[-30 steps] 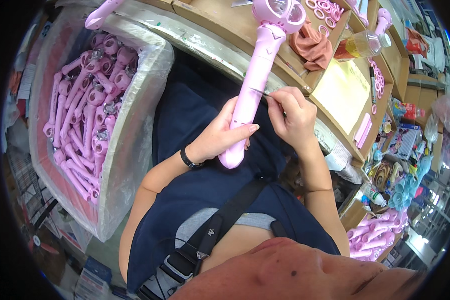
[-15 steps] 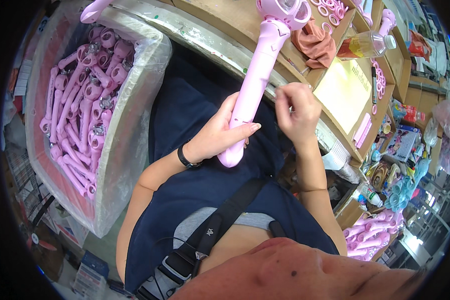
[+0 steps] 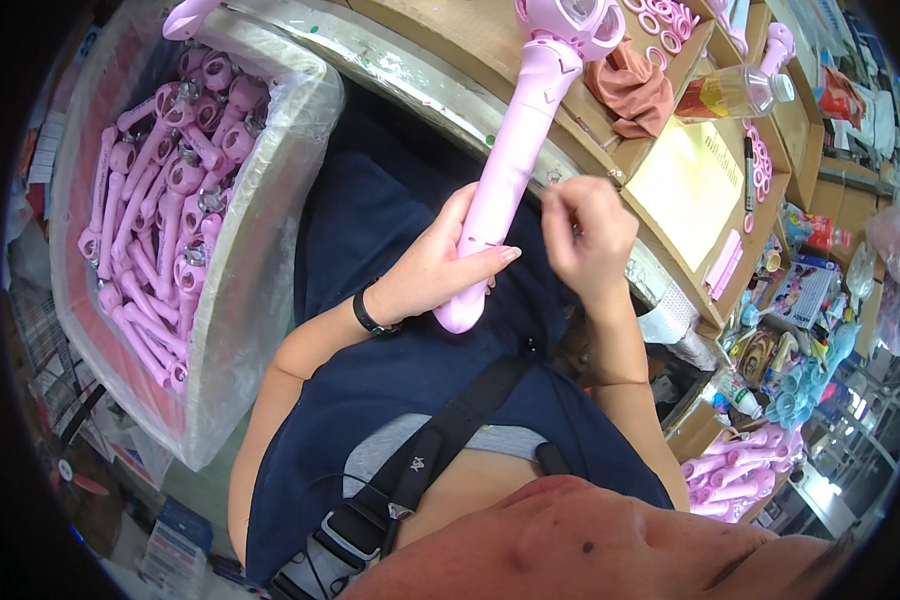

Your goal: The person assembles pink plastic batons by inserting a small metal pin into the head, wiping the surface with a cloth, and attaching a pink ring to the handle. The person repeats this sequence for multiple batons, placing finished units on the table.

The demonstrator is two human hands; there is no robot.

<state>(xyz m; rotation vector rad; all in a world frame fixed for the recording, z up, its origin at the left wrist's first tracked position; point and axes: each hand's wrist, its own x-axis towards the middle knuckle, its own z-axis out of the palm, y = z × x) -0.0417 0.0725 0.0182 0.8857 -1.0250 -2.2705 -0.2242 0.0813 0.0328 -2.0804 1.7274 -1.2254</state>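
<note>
My left hand [image 3: 432, 262] is wrapped round the lower handle of a pink plastic toy wand [image 3: 515, 170]. The wand tilts up and away from me over my lap, its rounded butt toward me and its ringed head with clear parts over the bench edge. Just right of the handle is my right hand [image 3: 592, 240], raised and apart from the wand. Its fingers are curled in and pinched together; whether anything small sits between them cannot be made out.
A plastic-lined bin [image 3: 260, 215] of pink wand parts stands at my left. On the cardboard-lined bench lie an orange cloth [image 3: 630, 92], a bottle [image 3: 730, 92], a yellowish sheet [image 3: 682, 185], a pen [image 3: 749, 165] and pink rings [image 3: 672, 38]. More pink parts [image 3: 740, 478] are piled at lower right.
My right hand has shifted slightly left and down, its fingers still curled. The left hand and the wand have stayed nearly in place.
</note>
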